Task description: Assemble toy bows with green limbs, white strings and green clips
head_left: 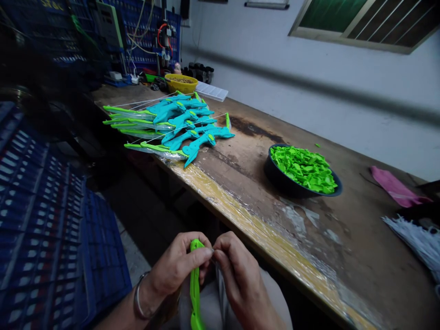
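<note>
In the head view my left hand (184, 262) is closed around the upper end of a bright green plastic toy bow limb (195, 293), which hangs down over my lap. My right hand (240, 275) is closed in a pinch, its fingertips meeting those of my left hand beside the limb's top. Between them is the end of what looks like a thin white string, mostly hidden by the fingers. On the table, a stack of turquoise and green toy bows (201, 143) with white strings lies at the far left.
A dark bowl (275, 176) of small green plastic pieces stands on the worn table (237, 169). Behind the bows is a yellow bowl (180, 85). At right lie a pink cloth (395, 185) and a bundle of white strings (414, 236). Blue crates (41, 229) stand at left.
</note>
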Demonstrator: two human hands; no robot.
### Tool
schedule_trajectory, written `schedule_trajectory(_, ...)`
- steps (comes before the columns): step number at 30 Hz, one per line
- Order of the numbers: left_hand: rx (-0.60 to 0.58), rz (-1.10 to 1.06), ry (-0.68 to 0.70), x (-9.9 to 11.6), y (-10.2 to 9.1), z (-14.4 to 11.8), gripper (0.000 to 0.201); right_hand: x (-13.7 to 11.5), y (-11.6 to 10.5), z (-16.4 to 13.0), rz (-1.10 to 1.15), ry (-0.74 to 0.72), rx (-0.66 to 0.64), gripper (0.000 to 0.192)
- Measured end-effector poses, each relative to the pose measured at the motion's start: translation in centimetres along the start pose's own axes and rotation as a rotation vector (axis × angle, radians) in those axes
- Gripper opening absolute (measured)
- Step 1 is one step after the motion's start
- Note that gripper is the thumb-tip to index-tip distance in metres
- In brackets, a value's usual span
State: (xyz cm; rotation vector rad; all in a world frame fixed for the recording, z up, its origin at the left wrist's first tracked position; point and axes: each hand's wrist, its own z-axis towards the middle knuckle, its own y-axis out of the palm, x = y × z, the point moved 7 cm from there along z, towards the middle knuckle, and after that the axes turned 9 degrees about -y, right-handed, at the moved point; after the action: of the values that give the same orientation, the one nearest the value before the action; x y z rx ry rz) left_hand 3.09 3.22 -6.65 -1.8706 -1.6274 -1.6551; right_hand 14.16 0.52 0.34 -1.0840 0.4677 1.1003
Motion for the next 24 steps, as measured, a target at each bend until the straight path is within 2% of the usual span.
schedule_trajectory(5, -0.001, -0.128, -0.02, -0.5, 0.3, 0.2, 0.031, 0.0, 0.1, -0.3, 0.013, -0.004, 0.021, 0.019)
schedule_trajectory(12, 0.151, -0.058, 0.052, -0.2, 0.0, 0.0, 0.026, 1.8, 1.4, -2.4, 0.166, 0.255, 0.041, 0.021)
schedule_trajectory(15, 0.172, -0.087, -0.001, -0.4, 0.0, 0.0, 0.026, 1.5, 1.6, -2.4, 0.124, 0.158, 0.049, 0.018)
schedule_trajectory(18, 0.131, -0.141, -0.057, -0.3, 0.3, 0.2, 0.026, 0.2, 0.9, -1.7, -0.102, -0.066, 0.117, 0.016)
schedule_trajectory(20, 0.08, -0.159, -0.079, -0.1, 0.4, 0.4, 0.024, -0.4, 0.7, -1.3, -0.207, -0.156, 0.121, 0.016)
schedule_trajectory(24, -0.002, -0.134, -0.114, 0.2, 0.3, 0.7, 0.021, -0.9, 0.4, -0.6, -0.213, -0.177, 0.071, 0.018)
